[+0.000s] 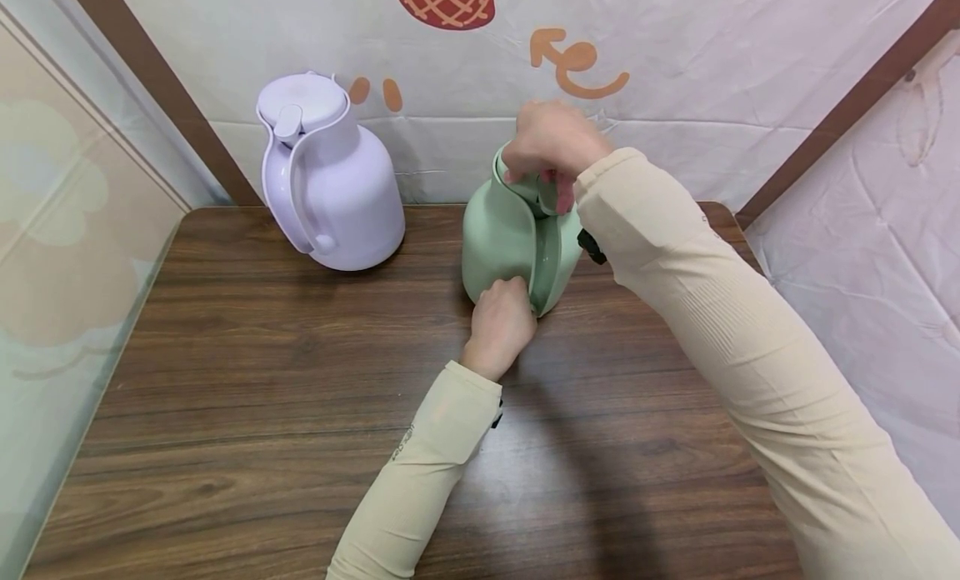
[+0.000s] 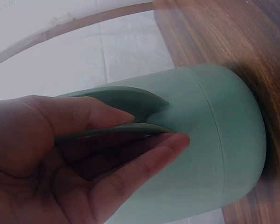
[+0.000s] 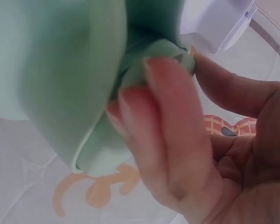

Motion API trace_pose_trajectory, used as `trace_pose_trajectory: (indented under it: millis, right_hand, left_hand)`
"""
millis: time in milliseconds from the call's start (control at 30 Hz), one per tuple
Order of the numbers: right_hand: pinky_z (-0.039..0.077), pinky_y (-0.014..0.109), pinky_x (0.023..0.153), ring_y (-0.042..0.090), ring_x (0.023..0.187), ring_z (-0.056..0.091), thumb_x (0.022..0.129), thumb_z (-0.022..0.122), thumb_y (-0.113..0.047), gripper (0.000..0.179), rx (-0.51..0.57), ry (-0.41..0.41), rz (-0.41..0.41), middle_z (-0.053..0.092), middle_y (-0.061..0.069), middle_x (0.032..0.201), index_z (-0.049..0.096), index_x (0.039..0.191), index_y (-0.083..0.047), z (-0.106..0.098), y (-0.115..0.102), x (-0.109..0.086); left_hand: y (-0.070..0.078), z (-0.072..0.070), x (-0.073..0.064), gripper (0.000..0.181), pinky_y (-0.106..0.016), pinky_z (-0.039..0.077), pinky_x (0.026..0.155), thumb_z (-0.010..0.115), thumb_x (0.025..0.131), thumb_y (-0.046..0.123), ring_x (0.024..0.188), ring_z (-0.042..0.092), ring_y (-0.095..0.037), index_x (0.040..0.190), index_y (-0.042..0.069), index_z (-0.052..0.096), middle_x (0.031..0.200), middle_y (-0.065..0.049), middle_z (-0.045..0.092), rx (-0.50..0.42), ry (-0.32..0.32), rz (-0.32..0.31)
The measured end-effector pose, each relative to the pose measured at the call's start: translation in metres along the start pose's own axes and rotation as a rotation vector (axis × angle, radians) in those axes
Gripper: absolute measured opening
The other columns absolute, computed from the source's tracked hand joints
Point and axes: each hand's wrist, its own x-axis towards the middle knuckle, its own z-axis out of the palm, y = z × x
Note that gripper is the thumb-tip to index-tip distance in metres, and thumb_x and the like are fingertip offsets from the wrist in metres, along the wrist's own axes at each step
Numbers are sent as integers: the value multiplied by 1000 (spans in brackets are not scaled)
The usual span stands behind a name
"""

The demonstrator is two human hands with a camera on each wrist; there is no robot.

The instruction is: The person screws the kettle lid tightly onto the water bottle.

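A pale green thermos jug (image 1: pixel 497 242) stands on the brown wooden table near its back edge, its handle side facing me. My left hand (image 1: pixel 501 326) pinches one edge of the jug's handle low down; in the left wrist view the thumb lies on one side of that handle edge (image 2: pixel 147 127) and the fingers on the other. From above, my right hand (image 1: pixel 558 138) grips the jug's lid (image 3: pixel 163 50), thumb on one side and fingertips on the other in the right wrist view. That hand hides much of the lid in the head view.
To the left, a lilac thermos jug (image 1: pixel 348 188) with its lid on stands at the table's back edge. Behind the table (image 1: pixel 262 413) hangs a white printed cloth (image 1: pixel 450 72). Cloth panels also flank both sides, with brown frame bars (image 1: pixel 161 80) at the corners.
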Motion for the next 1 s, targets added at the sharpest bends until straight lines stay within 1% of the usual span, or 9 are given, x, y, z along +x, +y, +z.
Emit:
trace_pose_trajectory:
  millis: [133, 367, 600, 800, 1000]
  right_hand:
    - [45, 27, 43, 22, 42, 59, 81, 52, -17, 17, 2, -3, 4, 47, 7, 55, 46, 68, -8, 0, 0, 0]
    - [43, 26, 43, 21, 41, 58, 81, 52, -17, 18, -4, 5, 8, 46, 5, 53, 44, 66, -9, 0, -1, 1]
    - [42, 26, 42, 22, 41, 58, 78, 49, -13, 18, 1, 10, 31, 43, 4, 51, 40, 63, -11, 1, -3, 3]
    - [40, 25, 41, 21, 40, 57, 78, 50, -13, 21, -8, 22, 22, 41, 3, 49, 40, 60, -11, 1, -3, 3]
    - [41, 25, 41, 21, 39, 57, 78, 50, -12, 23, 3, 34, 17, 39, 2, 46, 39, 58, -11, 1, -4, 2]
  left_hand:
    - [0, 0, 0, 22, -36, 46, 51, 54, 78, -6, 51, 51, -24, 60, 5, 48, 55, -9, 47, 1, 5, 0]
    - [1, 1, 0, 18, -39, 48, 56, 55, 78, -5, 56, 56, -28, 62, 4, 52, 59, -12, 53, 19, 4, -4]
    - [0, 1, 0, 21, -39, 48, 56, 55, 77, -5, 55, 56, -28, 60, 5, 49, 58, -12, 52, 21, 8, -2]
    - [1, 1, 0, 18, -39, 49, 57, 56, 77, -5, 58, 57, -30, 63, 4, 52, 61, -13, 54, 25, -5, -7]
    - [1, 0, 0, 16, -40, 49, 57, 55, 77, -5, 60, 58, -31, 63, 3, 53, 62, -14, 55, 27, 8, -6]
